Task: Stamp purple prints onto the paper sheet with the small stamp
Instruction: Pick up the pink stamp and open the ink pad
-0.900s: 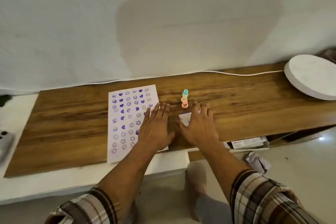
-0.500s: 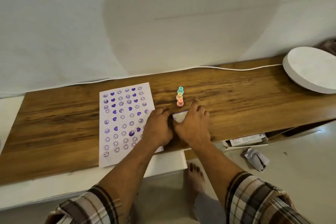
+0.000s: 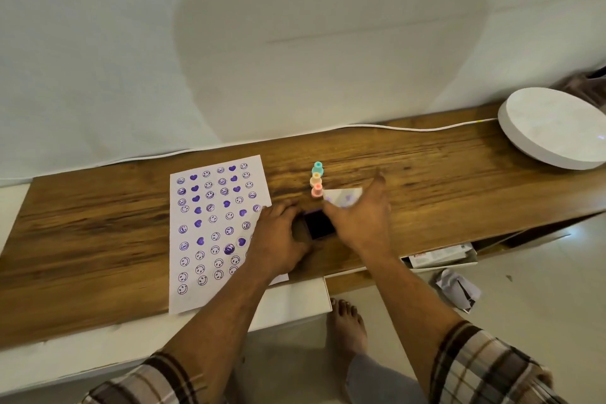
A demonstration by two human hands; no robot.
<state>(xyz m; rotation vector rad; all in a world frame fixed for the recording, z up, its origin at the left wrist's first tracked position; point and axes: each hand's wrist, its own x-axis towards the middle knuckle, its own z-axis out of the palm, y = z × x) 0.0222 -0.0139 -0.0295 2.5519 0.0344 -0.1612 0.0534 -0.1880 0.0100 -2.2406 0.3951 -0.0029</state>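
left hand (image 3: 278,236) steadies ink pad (image 3: 318,225) | right hand (image 3: 359,218) holds lid (image 3: 342,197), seemingly

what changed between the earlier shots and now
The right hand lifted the white lid off the ink pad and swung it right, baring the dark pad. The left hand stays on the pad's left edge. The paper sheet and the stacked stamps are unmoved.

Soft, dim indoor light; a broad head shadow falls on the wall (image 3: 328,59); wide-angle bending at edges; right hand (image 3: 357,220) slightly motion-blurred.
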